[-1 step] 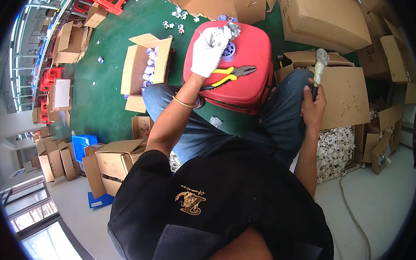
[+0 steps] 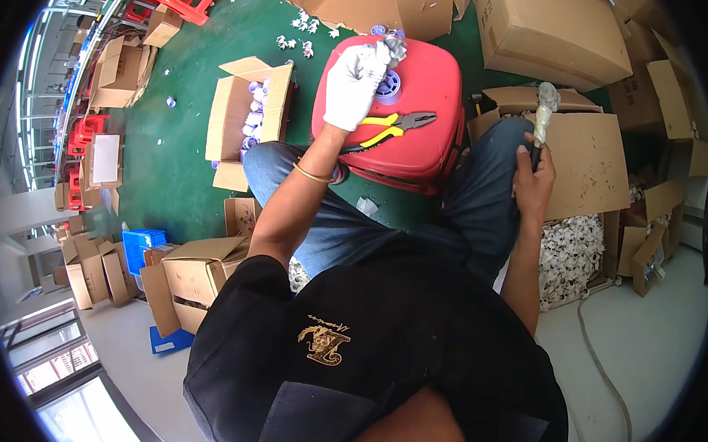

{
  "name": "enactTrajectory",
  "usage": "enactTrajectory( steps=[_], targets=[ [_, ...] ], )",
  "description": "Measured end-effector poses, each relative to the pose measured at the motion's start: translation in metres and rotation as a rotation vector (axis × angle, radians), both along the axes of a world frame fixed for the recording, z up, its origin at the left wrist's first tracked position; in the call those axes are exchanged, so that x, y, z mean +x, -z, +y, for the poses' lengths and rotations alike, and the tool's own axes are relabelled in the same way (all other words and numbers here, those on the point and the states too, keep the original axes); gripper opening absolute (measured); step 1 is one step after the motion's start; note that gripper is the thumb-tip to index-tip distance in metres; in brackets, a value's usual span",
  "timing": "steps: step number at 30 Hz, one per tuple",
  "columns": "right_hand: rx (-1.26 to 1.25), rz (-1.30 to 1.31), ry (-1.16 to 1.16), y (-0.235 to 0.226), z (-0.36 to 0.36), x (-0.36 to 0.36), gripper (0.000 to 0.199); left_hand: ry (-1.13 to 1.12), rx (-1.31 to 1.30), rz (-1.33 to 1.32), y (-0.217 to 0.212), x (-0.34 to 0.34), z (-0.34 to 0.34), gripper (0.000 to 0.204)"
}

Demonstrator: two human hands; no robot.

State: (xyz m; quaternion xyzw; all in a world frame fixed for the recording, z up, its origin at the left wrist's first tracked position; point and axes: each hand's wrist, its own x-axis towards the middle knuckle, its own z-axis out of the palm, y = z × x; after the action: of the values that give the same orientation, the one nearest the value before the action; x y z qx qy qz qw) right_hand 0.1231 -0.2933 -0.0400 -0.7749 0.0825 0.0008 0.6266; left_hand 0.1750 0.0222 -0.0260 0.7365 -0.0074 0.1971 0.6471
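My left hand point(image 2: 353, 87), in a white glove with grey-stained fingers, is closed above a red plastic stool point(image 2: 435, 74). A whitish-grey lump shows at its fingertips; I cannot tell whether this is a small part or the glove itself. Beside those fingers a purple spoked plastic wheel point(image 2: 388, 90) lies on the seat. Pliers point(image 2: 410, 122) with yellow and black handles rest nearer to me on the stool. Bare and wrapped round a black handle, my right hand point(image 2: 534, 181) holds up a hammer point(image 2: 546, 99) by my right knee; its neck is wrapped in pale material, its head grey.
Left of the stool stands an open carton point(image 2: 226, 121) of purple-and-white parts. White pieces point(image 2: 303, 23) lie scattered on the green floor. At my right is a box full of white parts point(image 2: 571, 254), beneath a cardboard flap point(image 2: 589, 168). A large carton point(image 2: 552, 36) stands behind.
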Motion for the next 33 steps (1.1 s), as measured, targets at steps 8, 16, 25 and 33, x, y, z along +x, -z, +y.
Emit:
enactTrajectory(
  steps=[8,16,25,33],
  targets=[
    [0.002,-0.011,-0.011,0.003,0.0,0.0,0.031,-0.063,-0.01,0.0,-0.011,0.0,0.003,0.013],
    [-0.029,-0.014,-0.015,0.0,0.0,0.001,0.033,0.081,0.024,-0.012,0.016,-0.001,0.011,0.014],
    [-0.307,-0.366,-0.413,-0.014,0.01,0.018,0.032,0.114,-0.007,0.038,0.018,-0.011,0.0,0.013],
    [-0.021,-0.578,-0.499,-0.154,0.086,0.025,0.029,0.158,-0.067,-0.041,0.033,-0.011,0.01,0.017]
  ],
)
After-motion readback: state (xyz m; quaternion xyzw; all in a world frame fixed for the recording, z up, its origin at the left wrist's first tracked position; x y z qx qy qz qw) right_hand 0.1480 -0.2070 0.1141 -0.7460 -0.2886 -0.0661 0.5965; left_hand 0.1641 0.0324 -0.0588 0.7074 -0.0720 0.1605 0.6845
